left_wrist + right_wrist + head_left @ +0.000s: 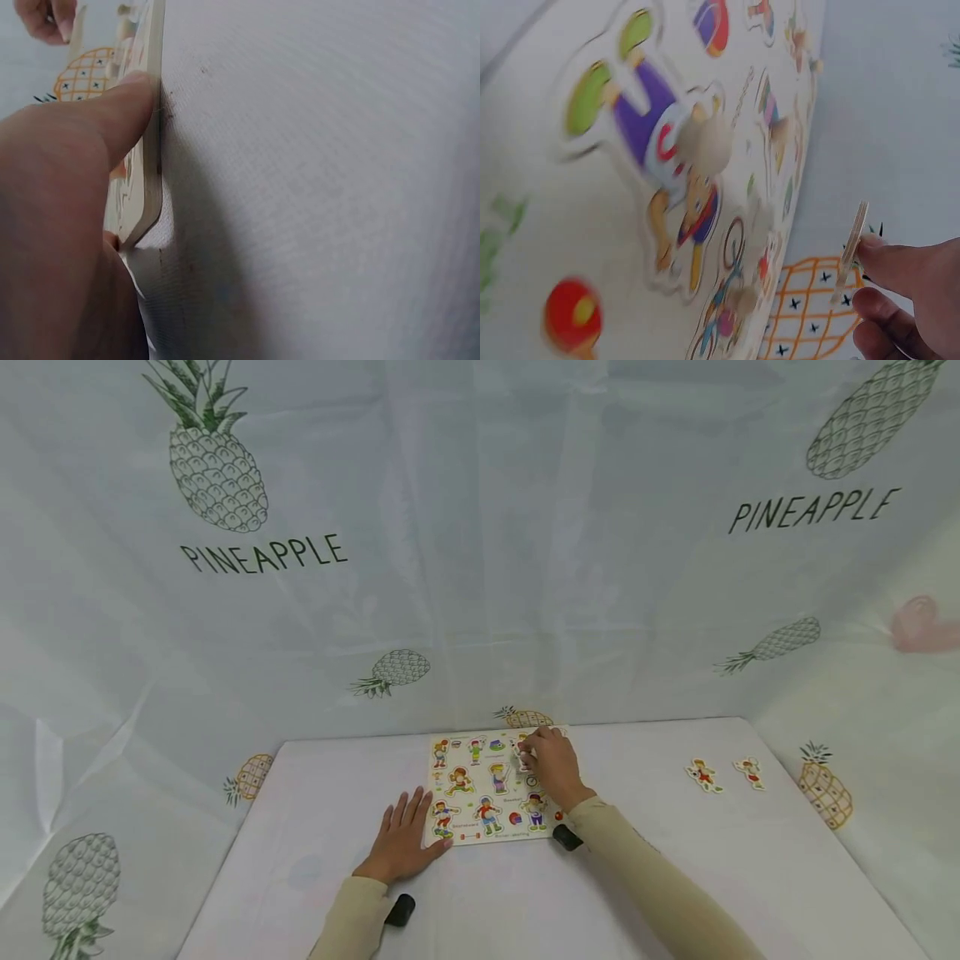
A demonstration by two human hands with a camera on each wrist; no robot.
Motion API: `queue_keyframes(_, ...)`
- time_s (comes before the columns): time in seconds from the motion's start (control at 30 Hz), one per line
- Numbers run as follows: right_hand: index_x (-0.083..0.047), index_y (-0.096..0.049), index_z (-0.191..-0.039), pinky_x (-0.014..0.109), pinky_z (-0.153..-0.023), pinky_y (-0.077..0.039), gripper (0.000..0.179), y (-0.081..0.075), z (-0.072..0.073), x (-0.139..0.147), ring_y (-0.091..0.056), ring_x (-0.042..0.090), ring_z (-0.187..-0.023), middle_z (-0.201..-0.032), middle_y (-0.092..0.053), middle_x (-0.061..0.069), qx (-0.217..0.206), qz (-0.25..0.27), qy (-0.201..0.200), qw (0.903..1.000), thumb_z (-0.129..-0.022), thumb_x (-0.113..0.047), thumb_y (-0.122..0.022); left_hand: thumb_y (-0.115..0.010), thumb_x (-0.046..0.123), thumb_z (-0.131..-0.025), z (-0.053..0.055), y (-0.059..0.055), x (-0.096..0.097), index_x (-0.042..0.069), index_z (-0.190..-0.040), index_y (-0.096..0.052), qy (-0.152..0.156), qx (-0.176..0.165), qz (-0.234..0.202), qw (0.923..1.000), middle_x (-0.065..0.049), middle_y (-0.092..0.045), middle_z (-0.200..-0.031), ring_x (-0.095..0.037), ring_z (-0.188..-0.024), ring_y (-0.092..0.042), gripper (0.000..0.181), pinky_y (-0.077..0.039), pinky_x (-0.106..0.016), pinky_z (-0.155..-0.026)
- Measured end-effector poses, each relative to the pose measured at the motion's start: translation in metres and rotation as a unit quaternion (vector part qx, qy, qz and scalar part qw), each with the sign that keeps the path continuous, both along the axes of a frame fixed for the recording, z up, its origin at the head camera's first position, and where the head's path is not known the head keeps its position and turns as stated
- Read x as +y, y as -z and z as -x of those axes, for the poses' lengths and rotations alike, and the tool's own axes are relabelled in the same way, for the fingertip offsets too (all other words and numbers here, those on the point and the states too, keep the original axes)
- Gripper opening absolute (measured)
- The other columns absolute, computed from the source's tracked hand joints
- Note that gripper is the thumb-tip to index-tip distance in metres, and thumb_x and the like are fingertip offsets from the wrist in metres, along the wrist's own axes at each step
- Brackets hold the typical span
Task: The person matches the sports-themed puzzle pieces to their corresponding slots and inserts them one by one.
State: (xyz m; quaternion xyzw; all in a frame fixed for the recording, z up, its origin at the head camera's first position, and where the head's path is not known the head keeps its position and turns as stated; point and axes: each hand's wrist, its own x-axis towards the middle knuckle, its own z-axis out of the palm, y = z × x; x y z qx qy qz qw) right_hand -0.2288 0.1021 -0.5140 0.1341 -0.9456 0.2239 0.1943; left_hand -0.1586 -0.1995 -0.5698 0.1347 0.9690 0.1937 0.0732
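A wooden peg puzzle board (480,806) with printed sports figures lies at the far middle of the table. My left hand (403,839) rests palm down at its left side, fingers straight, thumb touching the near left corner. In the left wrist view that thumb (124,112) lies over the board's edge (152,150). My right hand (553,768) is over the board's upper right part and pinches a thin wooden puzzle piece (853,244) between thumb and fingers. From the right wrist the piece shows edge-on, raised off the board, beside a baseball figure piece (667,127) with a round knob.
Two loose figure pieces, one in red (703,775) and a smaller one (750,772), lie on the white table (300,852) at the right. A pineapple-print curtain (510,568) hangs behind the table's far edge. Black wrist cameras sit under both wrists.
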Motion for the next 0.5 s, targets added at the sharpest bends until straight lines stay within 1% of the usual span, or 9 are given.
queue_keyframes(0.27, -0.007, -0.079, -0.094, 0.045, -0.082, -0.056, 0.009, 0.003, 0.016, -0.027, -0.063, 0.028, -0.091, -0.095, -0.067, 0.008, -0.007, -0.009, -0.028, 0.9995, -0.089, -0.012, -0.085, -0.069, 0.056, -0.096, 0.0, 0.005, -0.001, 0.003, -0.165, -0.033, -0.007, 0.003, -0.004, 1.0, -0.019, -0.024, -0.174, -0.047, -0.16, -0.017, 0.094, -0.014, -0.065, -0.128)
queue_keyframes(0.33, -0.007, -0.08, -0.094, 0.044, -0.082, -0.056, 0.008, 0.005, 0.02, -0.033, -0.063, 0.028, -0.091, -0.096, -0.068, 0.008, -0.011, -0.009, -0.035, 0.9993, -0.089, -0.011, -0.085, -0.069, 0.056, -0.096, 0.001, 0.005, -0.001, 0.003, -0.164, -0.034, -0.008, 0.004, -0.009, 0.9999, -0.02, -0.024, -0.174, -0.047, -0.16, -0.017, 0.094, -0.014, -0.066, -0.128)
queue_keyframes(0.5, -0.005, -0.079, -0.094, 0.044, -0.08, -0.056, 0.008, 0.008, 0.029, -0.045, -0.063, 0.03, -0.091, -0.094, -0.068, 0.009, -0.01, -0.002, -0.052, 0.9986, -0.089, -0.008, -0.085, -0.068, 0.057, -0.097, 0.002, 0.008, -0.002, 0.003, -0.164, -0.034, -0.007, 0.009, -0.003, 0.9999, -0.019, -0.024, -0.174, -0.047, -0.16, -0.018, 0.093, -0.015, -0.065, -0.128)
